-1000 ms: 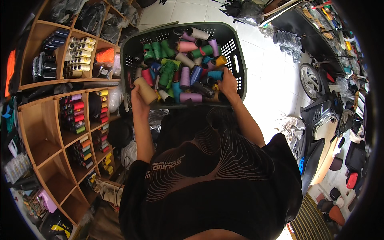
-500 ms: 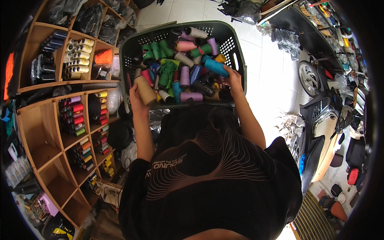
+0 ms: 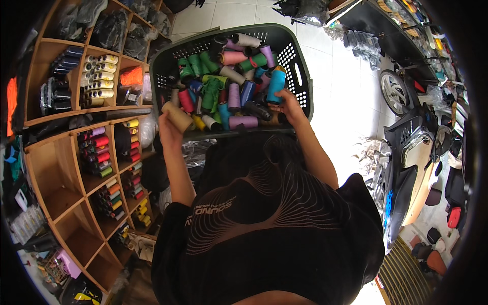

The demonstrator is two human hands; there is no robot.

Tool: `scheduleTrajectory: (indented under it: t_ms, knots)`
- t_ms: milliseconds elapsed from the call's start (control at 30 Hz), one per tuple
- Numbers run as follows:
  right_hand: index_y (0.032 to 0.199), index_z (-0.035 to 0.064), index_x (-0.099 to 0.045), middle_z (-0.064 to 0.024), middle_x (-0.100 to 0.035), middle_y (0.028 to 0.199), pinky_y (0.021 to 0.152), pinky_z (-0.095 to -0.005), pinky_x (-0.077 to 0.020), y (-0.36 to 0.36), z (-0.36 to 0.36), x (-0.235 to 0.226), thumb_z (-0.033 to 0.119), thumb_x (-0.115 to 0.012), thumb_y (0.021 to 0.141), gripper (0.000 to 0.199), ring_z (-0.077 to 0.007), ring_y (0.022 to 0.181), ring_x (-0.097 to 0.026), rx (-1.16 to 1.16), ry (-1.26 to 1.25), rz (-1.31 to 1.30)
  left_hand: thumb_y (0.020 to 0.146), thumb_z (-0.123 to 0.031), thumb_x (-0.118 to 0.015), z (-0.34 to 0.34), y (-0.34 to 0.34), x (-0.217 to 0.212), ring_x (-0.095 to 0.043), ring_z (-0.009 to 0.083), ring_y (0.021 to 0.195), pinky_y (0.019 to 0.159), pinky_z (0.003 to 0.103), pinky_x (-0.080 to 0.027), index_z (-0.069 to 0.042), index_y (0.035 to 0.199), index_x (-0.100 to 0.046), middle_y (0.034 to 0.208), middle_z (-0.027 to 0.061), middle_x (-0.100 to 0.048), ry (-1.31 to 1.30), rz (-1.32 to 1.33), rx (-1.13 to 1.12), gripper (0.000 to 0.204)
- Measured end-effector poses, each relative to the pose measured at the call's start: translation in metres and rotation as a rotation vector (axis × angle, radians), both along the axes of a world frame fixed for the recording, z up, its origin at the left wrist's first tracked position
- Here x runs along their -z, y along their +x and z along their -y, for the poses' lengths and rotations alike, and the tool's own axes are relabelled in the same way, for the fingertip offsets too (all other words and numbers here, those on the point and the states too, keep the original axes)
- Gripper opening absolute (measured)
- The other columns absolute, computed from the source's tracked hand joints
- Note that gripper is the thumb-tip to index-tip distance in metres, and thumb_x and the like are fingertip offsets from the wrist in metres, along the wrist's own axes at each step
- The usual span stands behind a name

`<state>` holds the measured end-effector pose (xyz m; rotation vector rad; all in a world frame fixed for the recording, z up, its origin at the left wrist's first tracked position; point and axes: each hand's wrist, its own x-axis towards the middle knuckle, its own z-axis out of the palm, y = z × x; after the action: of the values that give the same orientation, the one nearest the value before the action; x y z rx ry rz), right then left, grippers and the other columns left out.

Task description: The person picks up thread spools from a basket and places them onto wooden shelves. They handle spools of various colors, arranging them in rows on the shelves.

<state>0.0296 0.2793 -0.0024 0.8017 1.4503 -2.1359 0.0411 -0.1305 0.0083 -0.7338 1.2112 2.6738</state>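
In front of the chest, dark green perforated laundry basket (image 3: 300,76) packed with thread cones in green, pink, purple, blue, cream. Left hand (image 3: 170,127) at near-left rim, fingers closed around a tan cardboard cone (image 3: 178,116) tilted over the edge. Right hand (image 3: 287,104) inside basket near right wall, fingers wrapped on lower end of a bright blue spool (image 3: 276,85) standing upright among the others. Hands well apart, one at each side of basket. Purple spool (image 3: 243,122) lying flat along near rim between them. To the left, wooden cubby shelf (image 3: 61,183) with rows of spools, cream ones (image 3: 99,79) upper, red and mixed colours lower. To the right, white tiled floor (image 3: 345,96), parked scooter (image 3: 412,157).
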Motion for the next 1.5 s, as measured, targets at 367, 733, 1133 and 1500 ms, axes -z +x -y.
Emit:
scheduleTrajectory:
  t_ms: [367, 733, 1133, 1500]
  knots:
    - [0.129, 0.0019, -0.046, -0.0126, -0.06, 0.112, 0.083, -0.0396, -0.0534, 0.002, 0.0, 0.004, 0.019, -0.062, 0.076, 0.057, -0.0248, 0.102, -0.063, -0.019, 0.051, -0.04, 0.089, -0.024, -0.065, -0.012, -0.014, 0.014, -0.061, 0.0234, 0.107, 0.095, 0.039, -0.048, -0.004, 0.129, -0.05, 0.117, 0.0079, -0.061, -0.156, 0.067, 0.026, 0.047]
    - [0.129, 0.0044, -0.048, -0.0102, -0.06, 0.115, 0.083, -0.04, -0.053, 0.003, 0.004, 0.0, 0.019, -0.064, 0.074, 0.059, -0.0221, 0.1, -0.062, -0.024, 0.079, -0.04, 0.078, -0.023, -0.082, -0.014, -0.013, 0.021, -0.059, 0.0206, 0.108, 0.093, 0.035, -0.047, 0.0, 0.128, -0.05, 0.119, 0.0134, -0.061, -0.802, 0.128, 0.123, 0.064]
    - [0.135, -0.0027, -0.048, -0.0159, -0.063, 0.119, 0.086, -0.0348, -0.0504, -0.005, 0.033, -0.042, 0.036, -0.077, 0.082, 0.072, -0.0217, 0.107, -0.061, -0.481, 0.254, -0.201, 0.089, -0.04, -0.07, -0.087, -0.024, -0.025, -0.062, 0.0252, 0.104, 0.095, 0.039, -0.046, 0.0, 0.128, -0.054, 0.116, 0.0141, -0.064, -0.623, 0.063, 0.505, 0.058]
    - [0.12, 0.0027, -0.063, -0.007, -0.07, 0.1, 0.075, -0.0276, -0.0504, -0.024, 0.046, -0.047, 0.024, -0.07, 0.09, 0.038, -0.0135, 0.085, -0.065, -0.599, 0.241, -0.272, 0.088, -0.028, -0.074, -0.096, -0.015, -0.018, -0.068, 0.0239, 0.084, 0.073, 0.036, -0.054, -0.004, 0.122, -0.056, 0.101, 0.0131, -0.067, -0.568, 0.096, 0.296, 0.046]
